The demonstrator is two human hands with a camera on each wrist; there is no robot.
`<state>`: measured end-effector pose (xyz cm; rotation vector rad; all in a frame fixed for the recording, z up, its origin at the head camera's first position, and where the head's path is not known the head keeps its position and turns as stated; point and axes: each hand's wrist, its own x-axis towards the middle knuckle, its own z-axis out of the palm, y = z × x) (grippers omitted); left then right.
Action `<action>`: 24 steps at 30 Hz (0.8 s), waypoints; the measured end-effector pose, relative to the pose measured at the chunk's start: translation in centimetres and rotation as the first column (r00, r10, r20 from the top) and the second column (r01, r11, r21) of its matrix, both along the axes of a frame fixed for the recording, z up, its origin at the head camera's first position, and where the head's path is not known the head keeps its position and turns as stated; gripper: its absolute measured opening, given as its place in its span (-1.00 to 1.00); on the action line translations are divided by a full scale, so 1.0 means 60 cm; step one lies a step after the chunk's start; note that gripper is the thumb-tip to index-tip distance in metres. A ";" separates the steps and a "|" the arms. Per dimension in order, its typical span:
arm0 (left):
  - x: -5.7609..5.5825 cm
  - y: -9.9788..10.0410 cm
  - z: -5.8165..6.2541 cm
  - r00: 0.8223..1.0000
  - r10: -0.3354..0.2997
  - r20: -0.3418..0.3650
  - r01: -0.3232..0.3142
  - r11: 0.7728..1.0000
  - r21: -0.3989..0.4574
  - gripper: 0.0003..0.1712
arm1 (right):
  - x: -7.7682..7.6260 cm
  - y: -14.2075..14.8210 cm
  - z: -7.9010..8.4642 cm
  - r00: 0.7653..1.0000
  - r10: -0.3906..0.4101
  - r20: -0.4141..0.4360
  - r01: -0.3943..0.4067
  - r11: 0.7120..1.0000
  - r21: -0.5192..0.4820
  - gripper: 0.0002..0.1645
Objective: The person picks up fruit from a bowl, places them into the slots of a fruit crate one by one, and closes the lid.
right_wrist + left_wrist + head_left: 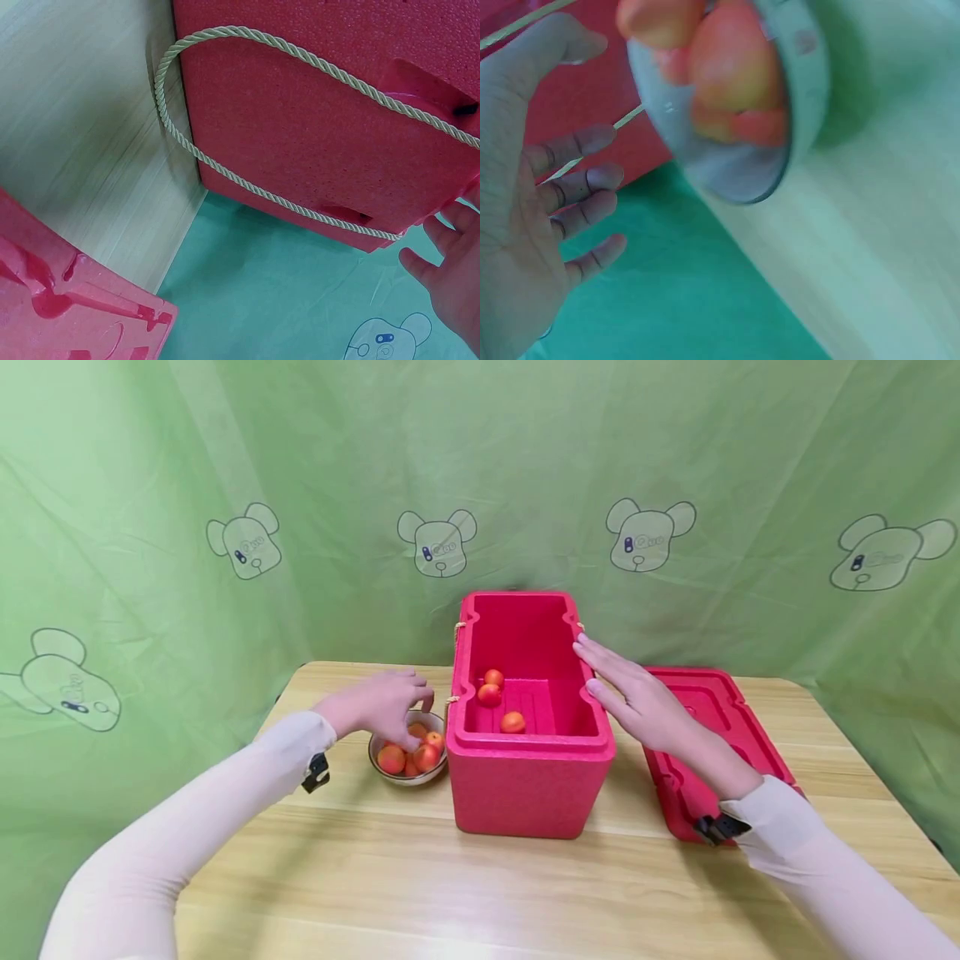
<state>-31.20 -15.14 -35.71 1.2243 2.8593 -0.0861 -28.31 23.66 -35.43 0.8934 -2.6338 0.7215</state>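
Observation:
Over a white bowl [408, 778] of orange-red round fruits [391, 758], my left hand [386, 703] hovers with its fingers bent a little. The left wrist view shows that hand [532, 195] with thumb and fingers apart and nothing between them, beside the bowl [810, 82]. A tall red foam box [525, 793] stands uncovered right of the bowl. Inside it lie three of the fruits: two at the left wall and one fruit [513, 722] near the front. My right hand [637, 697] touches the box's right rim with straight fingers.
The red lid [705, 693] lies on the wooden table [337, 877] right of the box, under my right forearm. A twisted rope handle [262, 196] hangs along the box's side. Behind the table hangs a green curtain [525, 460] with bear-head drawings.

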 end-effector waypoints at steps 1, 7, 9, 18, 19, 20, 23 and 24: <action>0.002 0.000 -0.006 1.000 -0.005 0.017 0.005 1.000 0.000 -0.39 | 0.000 0.000 0.000 1.000 0.001 0.000 -0.001 1.000 0.000 -0.25; 0.008 0.004 -0.031 0.998 -0.019 0.057 0.019 1.000 -0.010 -0.37 | 0.000 0.000 0.001 1.000 0.004 0.005 -0.004 1.000 -0.006 -0.23; 0.009 0.006 -0.037 0.997 -0.026 0.071 0.028 0.999 -0.021 -0.37 | 0.000 0.001 0.001 1.000 0.004 0.008 -0.004 1.000 -0.007 -0.23; 0.011 0.016 -0.050 0.995 -0.058 0.086 0.061 0.998 -0.031 -0.53 | 0.000 -0.001 0.001 1.000 0.012 0.000 -0.012 1.000 -0.006 -0.23; 0.011 0.017 -0.050 0.995 -0.059 0.085 0.062 0.998 -0.032 -0.54 | 0.000 -0.001 0.001 1.000 0.012 -0.001 -0.012 1.000 -0.006 -0.23; 0.012 0.018 -0.050 0.994 -0.059 0.088 0.062 0.997 -0.034 -0.54 | 0.000 0.000 0.001 1.000 0.012 -0.002 -0.012 1.000 -0.007 -0.23; 0.011 0.021 -0.048 0.994 -0.048 0.102 0.052 0.998 -0.046 -0.57 | 0.000 0.000 0.001 1.000 0.010 0.001 -0.010 1.000 -0.007 -0.23; 0.011 0.022 -0.046 0.994 -0.041 0.104 0.047 0.998 -0.052 -0.56 | 0.000 0.000 0.002 1.000 0.010 0.002 -0.010 1.000 -0.007 -0.23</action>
